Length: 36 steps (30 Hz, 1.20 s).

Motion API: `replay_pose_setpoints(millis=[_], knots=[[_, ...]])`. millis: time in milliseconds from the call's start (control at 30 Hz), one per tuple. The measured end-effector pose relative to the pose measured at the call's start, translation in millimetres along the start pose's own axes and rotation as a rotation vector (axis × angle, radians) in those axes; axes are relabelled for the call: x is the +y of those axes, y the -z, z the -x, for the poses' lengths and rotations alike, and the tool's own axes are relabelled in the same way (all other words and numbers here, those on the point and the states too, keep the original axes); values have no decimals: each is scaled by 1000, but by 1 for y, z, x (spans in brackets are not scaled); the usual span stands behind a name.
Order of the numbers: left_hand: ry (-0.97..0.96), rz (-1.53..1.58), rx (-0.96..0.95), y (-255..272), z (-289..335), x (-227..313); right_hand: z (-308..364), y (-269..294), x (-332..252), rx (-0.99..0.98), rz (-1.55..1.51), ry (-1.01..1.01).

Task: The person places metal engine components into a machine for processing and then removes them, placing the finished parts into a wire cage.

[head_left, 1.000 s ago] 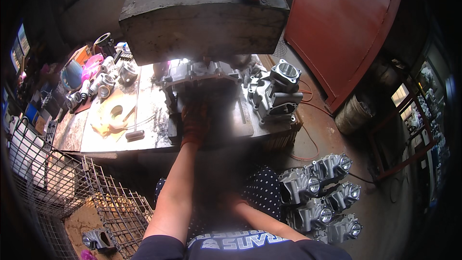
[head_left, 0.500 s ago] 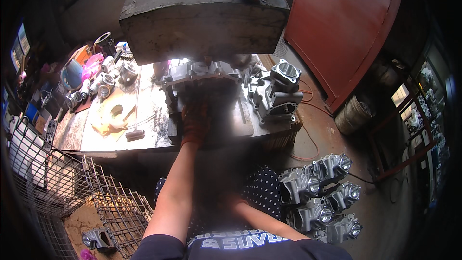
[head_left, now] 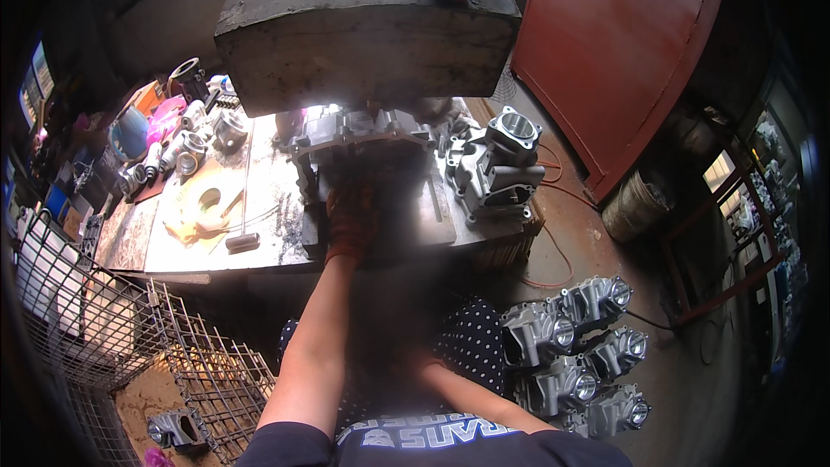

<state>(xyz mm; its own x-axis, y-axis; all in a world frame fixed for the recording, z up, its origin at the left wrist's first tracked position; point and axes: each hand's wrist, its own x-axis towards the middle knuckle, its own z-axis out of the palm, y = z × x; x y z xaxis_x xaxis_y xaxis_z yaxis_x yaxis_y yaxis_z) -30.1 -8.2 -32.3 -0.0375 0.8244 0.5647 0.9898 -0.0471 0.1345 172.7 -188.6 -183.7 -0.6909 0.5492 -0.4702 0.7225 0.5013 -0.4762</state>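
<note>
A silvery cast metal housing [head_left: 359,130] sits on the bench under a large grey machine head [head_left: 367,52]. My left hand [head_left: 351,223], in a reddish-brown glove, reaches forward to the plate just in front of this housing. Its fingers fade into shadow, so their grip does not show. Low in front of my body is my right hand [head_left: 417,363]; a dark blur covers most of it, and whatever it may hold is hidden. To the right of the machine stands another metal housing [head_left: 494,169] with a round bore on top.
A hammer [head_left: 243,242] and a tape roll [head_left: 207,203] lie on the bench's left side. Several housings [head_left: 562,385] are stacked at lower right. A wire cage [head_left: 95,320] stands at lower left. An orange hose [head_left: 566,268] runs over the floor.
</note>
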Motion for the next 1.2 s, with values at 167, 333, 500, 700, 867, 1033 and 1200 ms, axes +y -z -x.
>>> replay_pose_setpoints(millis=[167, 333, 500, 700, 867, 1033, 1200], knots=[[0, -2, 0, -3, 1, -2, 0, 4, -3, -33, -3, -6], [7, -18, -26, 1, 0, -1, 7, 10, -8, 10, -36, -9], [5, -11, -20, 0, 0, 0, 11, 13, -8, 25, -50, -17], [-30, 47, 27, -5, 1, -4, 16, 18, -14, 57, -81, -29], [-21, 47, 36, -7, 0, -4, 15, 18, -13, 47, -87, -36], [-25, 56, 35, -7, 1, -6, 14, 13, -12, 90, -67, -17], [-26, 56, 29, -5, 0, -3, 5, 3, -4, 34, -65, -3]])
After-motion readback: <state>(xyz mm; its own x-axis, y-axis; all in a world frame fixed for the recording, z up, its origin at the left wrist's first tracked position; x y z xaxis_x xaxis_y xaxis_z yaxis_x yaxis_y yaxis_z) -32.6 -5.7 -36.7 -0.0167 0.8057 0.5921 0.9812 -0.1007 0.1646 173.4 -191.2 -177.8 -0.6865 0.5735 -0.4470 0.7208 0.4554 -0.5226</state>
